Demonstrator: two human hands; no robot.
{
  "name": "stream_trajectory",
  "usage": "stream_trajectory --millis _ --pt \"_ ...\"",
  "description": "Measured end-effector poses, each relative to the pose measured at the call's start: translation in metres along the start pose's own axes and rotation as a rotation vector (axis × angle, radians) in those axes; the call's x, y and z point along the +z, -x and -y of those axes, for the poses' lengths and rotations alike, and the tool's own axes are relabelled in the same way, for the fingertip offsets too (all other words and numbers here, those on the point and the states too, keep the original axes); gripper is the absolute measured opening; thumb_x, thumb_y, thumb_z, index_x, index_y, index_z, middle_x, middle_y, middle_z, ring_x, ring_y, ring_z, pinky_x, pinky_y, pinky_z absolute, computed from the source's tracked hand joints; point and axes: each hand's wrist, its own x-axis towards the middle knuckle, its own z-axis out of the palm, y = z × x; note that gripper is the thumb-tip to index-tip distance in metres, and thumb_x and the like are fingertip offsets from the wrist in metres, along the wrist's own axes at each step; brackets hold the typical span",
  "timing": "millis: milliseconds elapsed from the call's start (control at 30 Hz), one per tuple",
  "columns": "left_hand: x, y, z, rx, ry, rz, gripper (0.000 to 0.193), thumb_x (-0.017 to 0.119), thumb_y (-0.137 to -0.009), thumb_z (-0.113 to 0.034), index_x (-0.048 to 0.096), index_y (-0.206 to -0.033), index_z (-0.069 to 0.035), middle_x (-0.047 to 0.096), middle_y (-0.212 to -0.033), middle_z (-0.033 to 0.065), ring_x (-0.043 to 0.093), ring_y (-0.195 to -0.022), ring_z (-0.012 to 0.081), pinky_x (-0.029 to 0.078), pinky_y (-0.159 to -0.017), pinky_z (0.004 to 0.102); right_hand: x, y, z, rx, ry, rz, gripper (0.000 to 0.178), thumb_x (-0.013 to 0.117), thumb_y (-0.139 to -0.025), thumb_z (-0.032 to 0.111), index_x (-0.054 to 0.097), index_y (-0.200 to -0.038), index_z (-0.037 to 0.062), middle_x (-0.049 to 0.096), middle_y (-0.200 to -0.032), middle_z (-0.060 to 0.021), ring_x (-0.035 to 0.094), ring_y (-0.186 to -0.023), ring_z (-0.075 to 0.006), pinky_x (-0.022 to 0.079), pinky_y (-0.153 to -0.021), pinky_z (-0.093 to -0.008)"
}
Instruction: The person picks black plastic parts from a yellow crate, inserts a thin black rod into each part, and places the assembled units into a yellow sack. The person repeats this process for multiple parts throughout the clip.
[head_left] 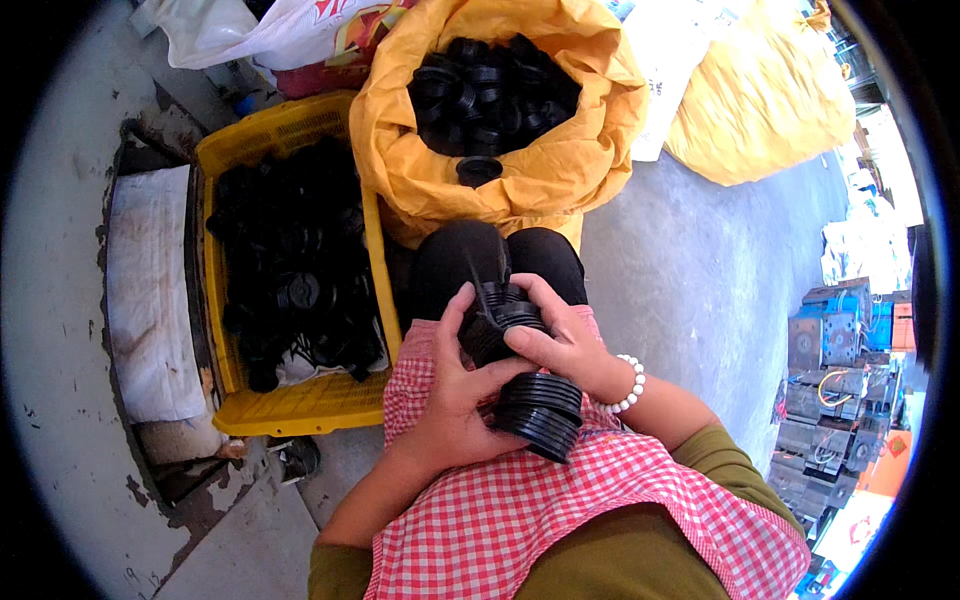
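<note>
Above my lap, my left hand (456,405) curls around a stack of black, ribbed round plastic caps (540,412), which tilts toward the lower right. My right hand (568,350) grips another black, ridged plastic piece (498,325) just beyond that stack, its thumb laid across the top. Fingers of my left hand also touch this farther piece, and a thin black strip stands up from it. Whether the two black items are joined is hidden by my fingers.
A yellow plastic crate (228,300) full of black parts stands at my left. Beyond my knees is an open orange-yellow sack (385,130) holding similar black caps. Another yellow sack (765,100) lies at the far right. Metal machine blocks (830,340) are stacked along the right.
</note>
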Motion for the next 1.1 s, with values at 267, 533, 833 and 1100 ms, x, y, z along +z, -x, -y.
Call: stream_trajectory --millis 267,533,833,1100 --pt "-0.009 0.013 0.022 -0.371 0.327 -0.192 0.046 0.078 -0.073 -0.026 0.062 -0.114 -0.012 0.048 -0.132 0.0152 0.052 -0.12 0.0271 0.038 -0.106 0.0397 0.009 -0.01 -0.014 0.155 -0.841 0.262 0.062 0.03 -0.102 0.048 0.03 -0.145 0.0036 0.048 -0.135 -0.011 0.041 -0.13 -0.021 0.03 -0.11 -0.0395" --pt "0.0 0.032 0.026 -0.387 1.641 -0.372 0.048 0.047 -0.095 -0.047 0.053 -0.13 -0.015 0.063 -0.12 0.0028 0.055 -0.119 0.0204 0.036 -0.108 0.0438 -0.011 -0.007 -0.025 -0.674 0.419 -0.297 0.04 0.062 -0.088 0.004 0.056 -0.128 0.0025 0.053 -0.126 -0.0135 0.055 -0.113 -0.0251 0.044 -0.096 -0.036" --pt "-0.008 0.033 0.023 -0.717 1.995 -0.256 0.04 0.051 -0.092 -0.054 0.064 -0.107 -0.02 0.066 -0.105 0.0007 0.057 -0.111 0.0205 0.035 -0.107 0.0496 -0.036 -0.007 0.02 -0.724 0.466 0.164 0.036 0.071 -0.079 0.001 0.062 -0.113 0.0022 0.062 -0.12 -0.0157 0.062 -0.107 -0.0306 0.053 -0.086 -0.0367" --pt "0.002 0.033 0.019 -0.653 2.232 0.056 0.034 0.054 -0.09 -0.051 0.059 -0.09 -0.018 0.059 -0.11 0.0053 0.053 -0.114 0.0268 0.035 -0.106 0.0478 -0.025 -0.015 0.021 -0.817 0.441 0.282 0.017 0.064 -0.089 0.008 0.064 -0.105 0.0016 0.064 -0.117 -0.0169 0.063 -0.104 -0.0319 0.052 -0.088 -0.0383"
